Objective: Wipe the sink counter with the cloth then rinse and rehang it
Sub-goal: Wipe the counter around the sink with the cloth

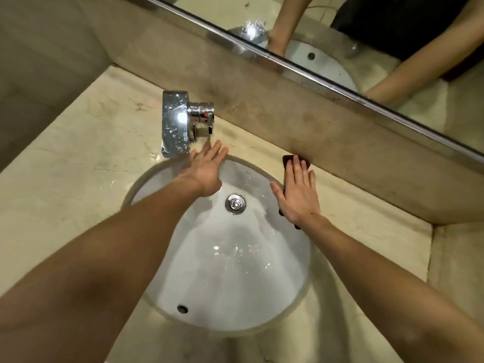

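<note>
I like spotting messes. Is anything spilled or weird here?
Small things only: water puddles on the counter beside the faucet, and the backsplash has dark smudges. Nothing looks broken.

Chrome tap (176,124) beaded with water drops, its handle block (201,114) close to the stained stone backsplash (288,113), slanting mirror (327,27) edged in bright metal above, round metal drain plug (235,203), small dark overflow hole (182,308), beige wall (39,48) at left.

1. The cloth (288,160) is dark maroon, nearly brown.
2. The counter (78,158) is cream marble with faint brownish veins.
3. The sink (235,271) is white.
4. The faucet (176,121) is shiny chrome.
</note>
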